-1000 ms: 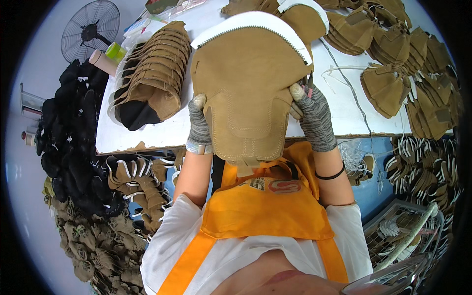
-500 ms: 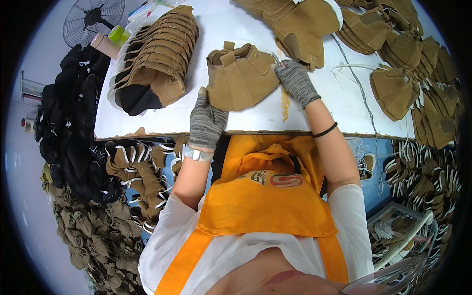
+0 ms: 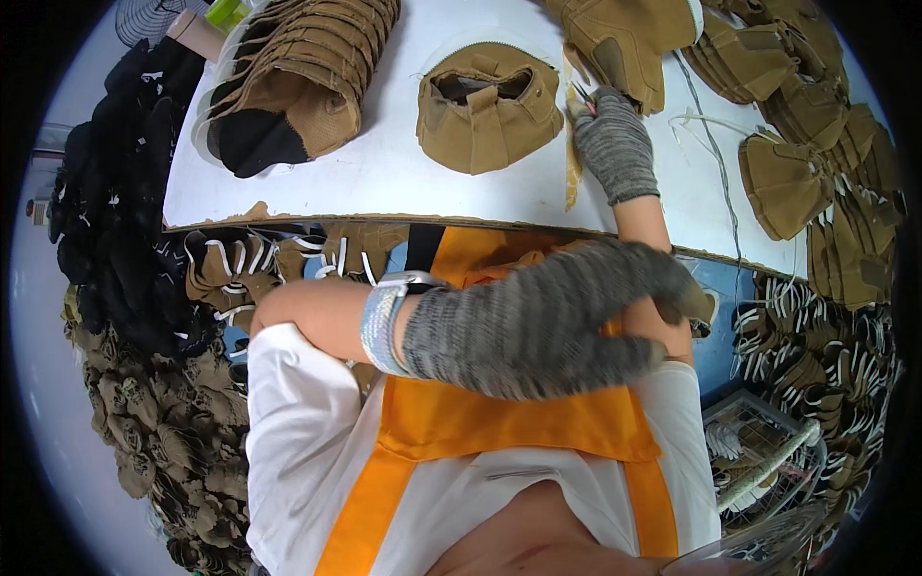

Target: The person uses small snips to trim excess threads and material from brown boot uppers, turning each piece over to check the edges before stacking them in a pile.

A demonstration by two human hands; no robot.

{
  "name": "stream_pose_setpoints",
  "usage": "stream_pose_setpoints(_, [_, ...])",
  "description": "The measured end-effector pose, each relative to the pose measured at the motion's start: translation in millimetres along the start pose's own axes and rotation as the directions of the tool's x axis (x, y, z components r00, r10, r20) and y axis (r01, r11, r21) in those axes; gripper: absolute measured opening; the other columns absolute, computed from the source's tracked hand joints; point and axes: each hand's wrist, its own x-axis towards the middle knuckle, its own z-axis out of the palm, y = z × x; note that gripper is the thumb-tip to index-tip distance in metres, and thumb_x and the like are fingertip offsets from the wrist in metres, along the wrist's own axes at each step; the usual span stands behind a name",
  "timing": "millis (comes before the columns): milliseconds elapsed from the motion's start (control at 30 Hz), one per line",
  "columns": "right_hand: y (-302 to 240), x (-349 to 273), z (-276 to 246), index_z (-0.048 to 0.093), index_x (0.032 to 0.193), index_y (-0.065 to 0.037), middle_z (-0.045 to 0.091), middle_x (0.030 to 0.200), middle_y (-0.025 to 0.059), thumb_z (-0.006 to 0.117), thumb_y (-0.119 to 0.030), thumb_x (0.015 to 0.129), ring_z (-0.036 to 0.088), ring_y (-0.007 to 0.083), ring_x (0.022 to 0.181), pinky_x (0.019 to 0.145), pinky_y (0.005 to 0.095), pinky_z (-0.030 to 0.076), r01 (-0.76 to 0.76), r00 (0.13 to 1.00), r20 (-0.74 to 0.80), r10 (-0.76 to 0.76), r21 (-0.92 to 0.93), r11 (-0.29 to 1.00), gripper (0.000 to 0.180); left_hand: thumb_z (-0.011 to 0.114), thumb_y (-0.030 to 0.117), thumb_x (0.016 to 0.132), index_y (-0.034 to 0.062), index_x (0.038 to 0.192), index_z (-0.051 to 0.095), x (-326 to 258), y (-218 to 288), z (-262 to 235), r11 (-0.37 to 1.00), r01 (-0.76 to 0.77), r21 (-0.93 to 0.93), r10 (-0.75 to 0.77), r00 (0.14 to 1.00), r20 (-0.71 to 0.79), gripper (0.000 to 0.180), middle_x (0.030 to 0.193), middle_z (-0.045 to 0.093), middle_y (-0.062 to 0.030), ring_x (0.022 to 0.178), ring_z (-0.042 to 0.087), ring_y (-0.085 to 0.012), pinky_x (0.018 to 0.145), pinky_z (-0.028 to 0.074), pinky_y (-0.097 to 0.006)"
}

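A brown shoe upper (image 3: 480, 139) lies on the white table, its opening facing up, with neither hand touching it. To the right of it, my gloved right hand (image 3: 617, 144) rests by the table top, fingers closed round a slim pointed tool (image 3: 586, 100) with a touch of red; most of the tool is hidden. My left hand (image 3: 547, 317), also in a grey knitted glove, reaches across the front of my orange apron towards my right forearm. Its thumb and fingers are apart, slightly blurred, and nothing shows between them.
A nested row of brown uppers (image 3: 312, 86) stands on the table's left. More uppers (image 3: 615, 48) lie beyond my right hand, and stacks (image 3: 783, 187) fill the right side beside a grey cord (image 3: 720, 163). Black pieces (image 3: 120, 211) hang at left. A wire basket (image 3: 754, 446) stands lower right.
My left hand has let go of the brown upper and swung right across my body. My right hand has also left the upper, moving slightly right with the tool. The upper now lies alone.
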Motion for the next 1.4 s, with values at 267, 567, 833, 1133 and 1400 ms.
stream_pose_setpoints(267, [22.0,-48.4,-45.4,0.062,0.091,-0.005,0.062,0.079,0.0189,0.055,-0.043,0.087,0.061,0.0321,0.077,0.074,0.0403,0.047,-0.046,0.981,0.19,0.036,0.045,0.998,0.039,0.06,0.018,0.089,0.0046,0.124,0.047,-10.0,1.1,-0.4,0.997,0.026,0.079,-0.037,0.99,0.139,0.04,0.118,0.052,-0.0083,0.11,0.05,-0.0185,0.092,0.042,-0.031])
stream_pose_setpoints(567, [41.8,-57.9,-24.5,0.062,0.097,-0.005,0.063,0.08,0.019,0.054,-0.048,0.087,0.063,0.0317,0.075,0.073,0.0398,0.049,-0.051,0.988,0.154,0.028,0.144,0.988,0.045,0.059,0.018,0.089,0.0046,0.124,0.047,-40.0,-8.8,-20.0,0.98,0.132,0.151,-0.156,0.975,0.157,0.039,0.116,0.052,-0.0077,0.109,0.05,-0.0178,0.092,0.042,-0.031])
stream_pose_setpoints(833, [43.7,-66.1,-22.5,0.061,0.095,-0.004,0.061,0.075,0.0177,0.055,-0.045,0.088,0.06,0.0298,0.069,0.068,0.0381,0.048,0.011,0.996,0.087,-0.026,0.163,0.986,0.041,0.059,0.018,0.09,0.0047,0.124,0.047,-49.3,-8.2,-22.2,0.971,0.161,0.178,-0.186,0.973,0.134,0.039,0.114,0.052,-0.0072,0.107,0.05,-0.0171,0.091,0.043,-0.03])
stream_pose_setpoints(1133, [47.9,-62.3,-33.8,0.062,0.093,-0.005,0.06,0.074,0.0127,0.054,-0.045,0.09,0.057,0.0226,0.068,0.069,0.0358,0.048,-0.037,0.999,-0.018,0.044,0.267,0.963,0.041,0.058,0.018,0.09,0.0047,0.124,0.047,-60.0,-13.2,-32.3,0.96,0.187,0.207,-0.22,0.964,0.148,0.038,0.112,0.052,-0.0065,0.105,0.05,-0.0164,0.09,0.043,-0.029])
stream_pose_setpoints(1400, [71.2,-7.6,-23.3,0.059,0.101,-0.005,0.061,0.084,0.0057,0.061,-0.018,0.086,0.056,0.0153,0.073,0.067,0.0282,0.047,0.243,0.933,-0.336,-0.126,0.333,0.911,0.02,0.058,0.018,0.09,0.0047,0.124,0.048,-46.0,-18.4,-34.8,0.946,0.179,0.27,-0.206,0.976,0.076,0.037,0.11,0.052,-0.006,0.103,0.05,-0.0157,0.089,0.043,-0.028])
